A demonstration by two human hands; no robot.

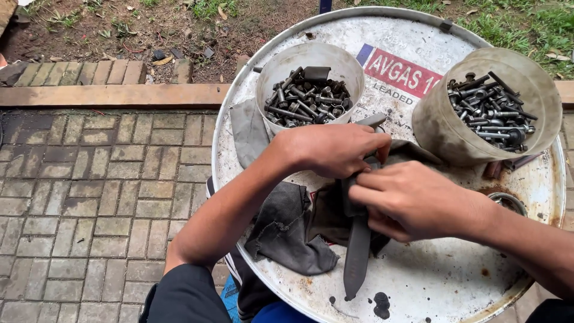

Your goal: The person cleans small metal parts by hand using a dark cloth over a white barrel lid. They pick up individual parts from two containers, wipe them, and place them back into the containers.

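Head view: both hands closed on a grey rag (293, 230) atop a white drum lid (442, 281).
Left hand (332, 146) and right hand (409, 200) pinch the cloth; whatever it wraps is hidden.

two bolt tubs (311, 60) (442, 128) block the far side; near rim (442, 287) open.

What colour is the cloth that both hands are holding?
Dark grey, grimy cloth, seen best in the head view.
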